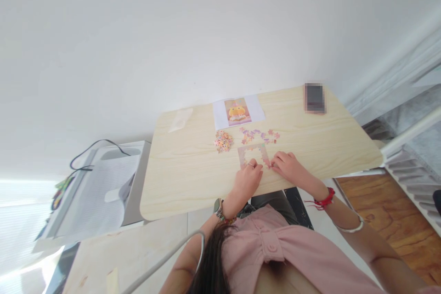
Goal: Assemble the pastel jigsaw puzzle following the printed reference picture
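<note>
Left hand [247, 178] and right hand [287, 165], fingers curled, apparently pinching pieces on the puzzle frame [254, 154].

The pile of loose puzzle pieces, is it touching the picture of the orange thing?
Apart. The head view shows bare wood of the table between the pile of pieces and the picture sheet behind it.
</note>
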Motion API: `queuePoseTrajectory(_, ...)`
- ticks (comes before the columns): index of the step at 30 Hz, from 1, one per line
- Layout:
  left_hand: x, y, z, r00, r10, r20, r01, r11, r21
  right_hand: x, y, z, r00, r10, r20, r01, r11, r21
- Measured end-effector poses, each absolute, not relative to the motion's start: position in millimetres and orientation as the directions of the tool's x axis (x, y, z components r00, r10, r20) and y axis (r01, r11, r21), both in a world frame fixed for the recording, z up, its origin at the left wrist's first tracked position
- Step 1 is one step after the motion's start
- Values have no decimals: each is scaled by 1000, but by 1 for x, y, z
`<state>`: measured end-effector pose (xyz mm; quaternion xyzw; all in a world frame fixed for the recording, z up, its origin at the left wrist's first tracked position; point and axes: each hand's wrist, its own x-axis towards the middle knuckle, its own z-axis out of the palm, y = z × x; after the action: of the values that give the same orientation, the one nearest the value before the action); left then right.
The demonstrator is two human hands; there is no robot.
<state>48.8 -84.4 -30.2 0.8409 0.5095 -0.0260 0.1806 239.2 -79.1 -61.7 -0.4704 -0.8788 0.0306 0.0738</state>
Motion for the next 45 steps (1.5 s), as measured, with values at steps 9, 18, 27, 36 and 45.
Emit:
queuePoseTrajectory(9, 52, -92, -27, 498, 837, -228, 858, -436, 272, 229, -73, -55, -595, 801, 66, 792, 598, -126)
queuePoseTrajectory(18, 54, -97, -28, 529, 819, -223, 839, -466, 281, 230, -74, -52, -596, 802, 44, 792, 596, -134)
queuePoseTrajectory(27, 53, -101, -31, 544, 808, -227, 832, -484, 270, 228, -76, -49, -581, 813, 33, 801, 579, -153)
queuePoseTrajectory(36, 46, -91, -26, 482, 845, -233, 866, -419, 273, 250, -54, -43, -480, 867, 137, 853, 497, -159)
queuePoseTrajectory(45, 25, -55, -17, 342, 931, -128, 922, -306, 237, 272, 14, -48, -408, 894, 184, 894, 432, -116)
